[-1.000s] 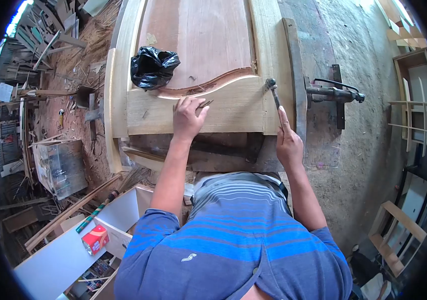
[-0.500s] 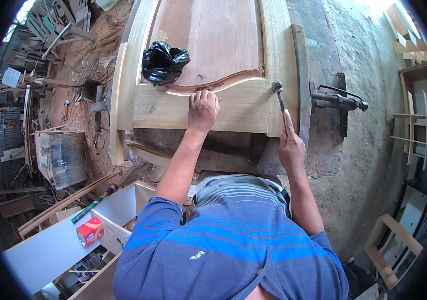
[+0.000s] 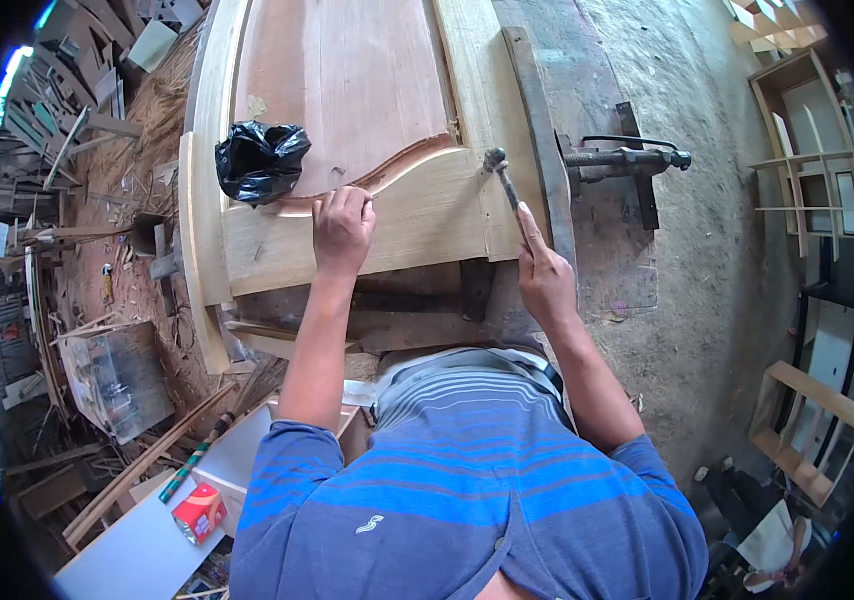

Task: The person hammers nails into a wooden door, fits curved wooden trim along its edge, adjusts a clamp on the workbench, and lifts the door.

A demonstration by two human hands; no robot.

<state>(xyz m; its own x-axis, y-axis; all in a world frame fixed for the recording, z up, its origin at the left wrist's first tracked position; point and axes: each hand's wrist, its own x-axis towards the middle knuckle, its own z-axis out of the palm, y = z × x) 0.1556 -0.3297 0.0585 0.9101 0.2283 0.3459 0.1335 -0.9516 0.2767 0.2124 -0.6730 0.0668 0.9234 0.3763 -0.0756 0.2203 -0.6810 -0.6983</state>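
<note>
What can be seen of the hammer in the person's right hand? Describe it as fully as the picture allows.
The hammer has a small, dark, rounded head that looks like metal, on a slim greyish shaft whose material is hard to tell. The right hand grips it, hiding the lower handle, with the index finger extended along the shaft. It slants away from the person, head leftmost, over the right side of the wooden panel. Whether the head touches the wood is unclear.

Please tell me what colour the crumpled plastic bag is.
The crumpled plastic bag is shiny black, seen best in the head view.
</note>
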